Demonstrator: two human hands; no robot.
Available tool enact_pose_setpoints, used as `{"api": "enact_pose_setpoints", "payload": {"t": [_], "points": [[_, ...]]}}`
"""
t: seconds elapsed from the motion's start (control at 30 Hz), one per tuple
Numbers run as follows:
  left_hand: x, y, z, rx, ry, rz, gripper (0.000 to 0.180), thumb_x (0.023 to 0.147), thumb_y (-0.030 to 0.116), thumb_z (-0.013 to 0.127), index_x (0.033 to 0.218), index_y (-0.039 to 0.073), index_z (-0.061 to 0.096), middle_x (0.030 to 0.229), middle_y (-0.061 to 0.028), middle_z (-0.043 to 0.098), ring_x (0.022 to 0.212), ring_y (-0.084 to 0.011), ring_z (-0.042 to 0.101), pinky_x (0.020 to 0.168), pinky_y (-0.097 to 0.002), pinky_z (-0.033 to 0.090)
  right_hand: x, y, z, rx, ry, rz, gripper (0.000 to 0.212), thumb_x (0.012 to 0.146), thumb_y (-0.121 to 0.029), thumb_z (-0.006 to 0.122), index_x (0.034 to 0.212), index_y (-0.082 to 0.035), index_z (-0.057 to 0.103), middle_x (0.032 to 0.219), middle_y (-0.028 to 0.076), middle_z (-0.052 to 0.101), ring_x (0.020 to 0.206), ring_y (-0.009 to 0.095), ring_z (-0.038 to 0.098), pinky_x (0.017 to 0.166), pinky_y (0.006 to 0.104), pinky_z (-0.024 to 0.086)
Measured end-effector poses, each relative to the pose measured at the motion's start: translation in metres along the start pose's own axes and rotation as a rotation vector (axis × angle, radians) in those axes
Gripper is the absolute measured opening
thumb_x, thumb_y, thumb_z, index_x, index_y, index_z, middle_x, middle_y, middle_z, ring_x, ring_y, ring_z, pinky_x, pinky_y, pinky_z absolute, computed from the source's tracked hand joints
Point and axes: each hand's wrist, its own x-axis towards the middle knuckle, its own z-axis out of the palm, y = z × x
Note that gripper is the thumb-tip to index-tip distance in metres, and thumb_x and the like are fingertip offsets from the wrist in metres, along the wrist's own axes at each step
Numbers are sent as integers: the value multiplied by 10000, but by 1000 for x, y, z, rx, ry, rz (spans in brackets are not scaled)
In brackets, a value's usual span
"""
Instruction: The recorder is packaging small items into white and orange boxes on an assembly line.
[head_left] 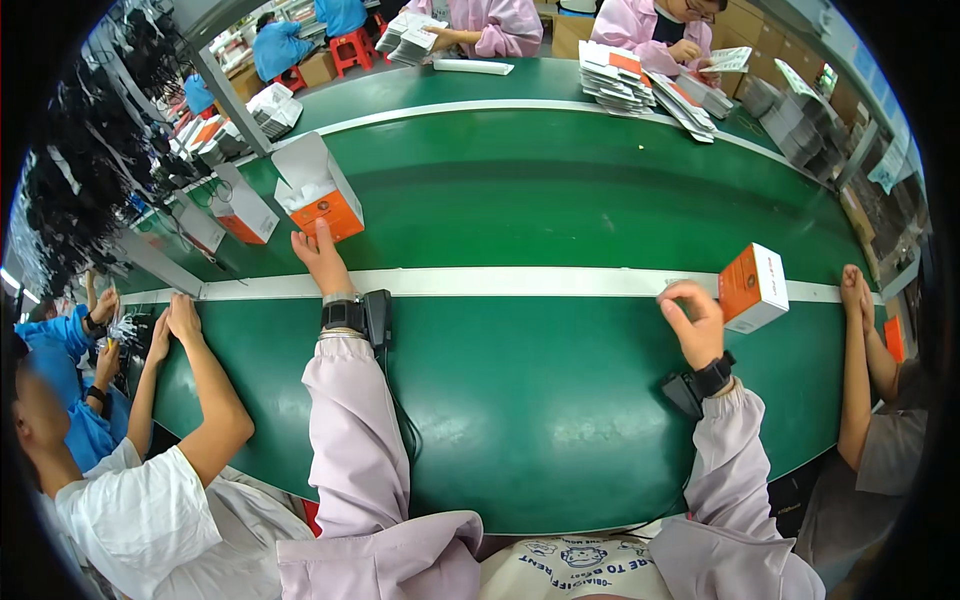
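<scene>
My left hand is open, its fingers stretched toward the front of an orange and white carton; the fingertips overlap the carton's lower face in view. This carton stands with its white lid raised, and something white shows inside. On the right, my right hand is loosely curled, thumb and forefinger a little apart, with nothing visible in it. Just beside it, a closed orange and white carton rests across the white strip. I cannot tell if the hand touches it. Each wrist wears a black strapped device.
A white strip separates the near green tabletop from the green belt. More cartons stand at the left rail. Across the belt, people handle stacked flat cartons. Seated people's arms rest at both sides.
</scene>
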Motion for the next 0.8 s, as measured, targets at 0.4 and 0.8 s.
{"api": "enact_pose_setpoints", "payload": {"t": [0.4, 0.8], "points": [[85, -26, -24, -283, -298, -121, 494, 860, 399, 431, 1142, -6, 415, 1123, -110, 479, 1054, -212, 459, 908, -309, 337, 16, 13, 24, 234, 27, 355, 77, 822, -94, 518, 825, -19, 534, 788, 33, 549, 731, 101, 502, 669, 224, 407], [44, -22, -4, -474, -182, -347, 278, 798, 263, 464, 973, 48, 491, 1011, -72, 523, 970, -217, 501, 814, -369, 416, 16, 16, 33, 292, 35, 341, 95, 825, -111, 522, 810, -19, 538, 769, 34, 551, 703, 98, 501, 642, 219, 410]]}}
